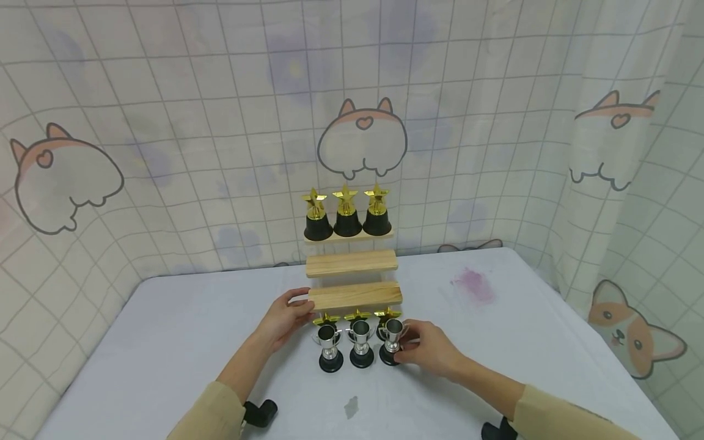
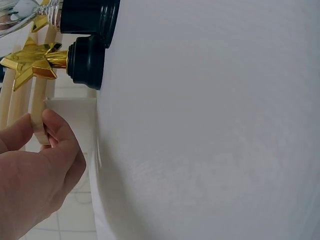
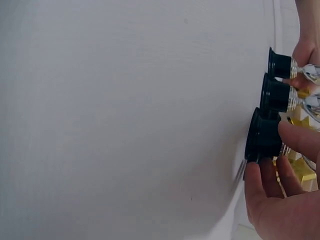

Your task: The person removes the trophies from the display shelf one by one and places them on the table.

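My left hand [image 1: 282,322] pinches the left end of the lowest plank of a wooden tiered rack [image 1: 354,296]; the left wrist view shows thumb and fingers on either side of the plank [image 2: 38,112]. With its thumb and fingers, my right hand [image 1: 431,351] holds the black base of the rightmost silver trophy cup [image 1: 393,330], close over the tabletop. Two more silver trophy cups, a middle one [image 1: 360,343] and a left one [image 1: 330,348], stand upright in line with it. Behind these cups, partly hidden, are three gold star trophies [image 1: 357,315] in front of the rack.
Three gold star trophies with black bases [image 1: 348,223] stand on the rack's top tier. The middle plank [image 1: 352,263] is bare wood. A white cloth [image 1: 181,342] covers the table, with a pink stain [image 1: 475,285] at right. A patterned curtain [image 1: 220,153] hangs behind.
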The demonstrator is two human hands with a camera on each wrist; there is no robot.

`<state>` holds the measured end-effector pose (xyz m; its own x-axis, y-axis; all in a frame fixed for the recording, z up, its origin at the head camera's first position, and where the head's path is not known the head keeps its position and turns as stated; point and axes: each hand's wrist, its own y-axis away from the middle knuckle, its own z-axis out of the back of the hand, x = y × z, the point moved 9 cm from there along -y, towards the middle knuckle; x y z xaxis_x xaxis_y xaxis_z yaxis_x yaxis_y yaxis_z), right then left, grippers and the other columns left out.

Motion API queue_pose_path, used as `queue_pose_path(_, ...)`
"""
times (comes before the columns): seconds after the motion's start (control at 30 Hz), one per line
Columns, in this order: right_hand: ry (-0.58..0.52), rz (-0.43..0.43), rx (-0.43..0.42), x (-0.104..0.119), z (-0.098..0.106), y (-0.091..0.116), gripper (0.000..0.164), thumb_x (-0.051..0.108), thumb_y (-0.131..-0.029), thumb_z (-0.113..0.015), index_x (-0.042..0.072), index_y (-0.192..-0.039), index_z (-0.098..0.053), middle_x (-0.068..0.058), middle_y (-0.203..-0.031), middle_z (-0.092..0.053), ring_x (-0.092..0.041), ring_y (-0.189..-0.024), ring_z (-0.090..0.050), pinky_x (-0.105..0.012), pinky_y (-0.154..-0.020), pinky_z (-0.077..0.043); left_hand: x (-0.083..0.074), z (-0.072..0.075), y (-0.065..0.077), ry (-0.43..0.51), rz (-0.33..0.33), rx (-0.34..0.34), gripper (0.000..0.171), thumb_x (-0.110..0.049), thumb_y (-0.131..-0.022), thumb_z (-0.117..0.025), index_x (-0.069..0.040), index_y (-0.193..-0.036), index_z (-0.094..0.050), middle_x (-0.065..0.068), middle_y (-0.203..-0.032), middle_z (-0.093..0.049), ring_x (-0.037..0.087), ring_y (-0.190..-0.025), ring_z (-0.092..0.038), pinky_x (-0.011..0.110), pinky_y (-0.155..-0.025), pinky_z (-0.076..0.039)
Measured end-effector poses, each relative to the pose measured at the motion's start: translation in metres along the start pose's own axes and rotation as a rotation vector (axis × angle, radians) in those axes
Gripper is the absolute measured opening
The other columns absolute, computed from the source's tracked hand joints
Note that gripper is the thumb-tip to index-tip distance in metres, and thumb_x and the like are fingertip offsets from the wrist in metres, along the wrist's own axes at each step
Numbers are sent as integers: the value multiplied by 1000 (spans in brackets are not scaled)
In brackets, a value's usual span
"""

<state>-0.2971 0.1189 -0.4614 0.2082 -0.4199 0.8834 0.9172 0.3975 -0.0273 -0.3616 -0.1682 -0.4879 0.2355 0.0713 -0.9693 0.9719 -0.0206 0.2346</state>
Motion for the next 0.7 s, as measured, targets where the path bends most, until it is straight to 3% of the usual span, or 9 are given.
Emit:
queue_pose_path(0.4,71,-47,-67,-1,36,-2,32,1,-82,-82,1,-112,-69,-7,-106,-68,-29,-105,-66,-42,-91,-58,1,0,-1,-10,6,-6,49,-1,-101,-64,1,-146,-45,20,-121,-58,20,-96,-65,31,-89,-58)
queue_pose_path(0.7,102,-7,-117,7,60,-8,28,2,-88,-78,-1,-114,-67,-16,-111,-69,-28,-103,-67,-38,-89,-57,1,1,0,-5,5,-2,51,-2,-100,-65,2,-147,-45,21,-122,-58,20,-95,-65,31,-89,-58)
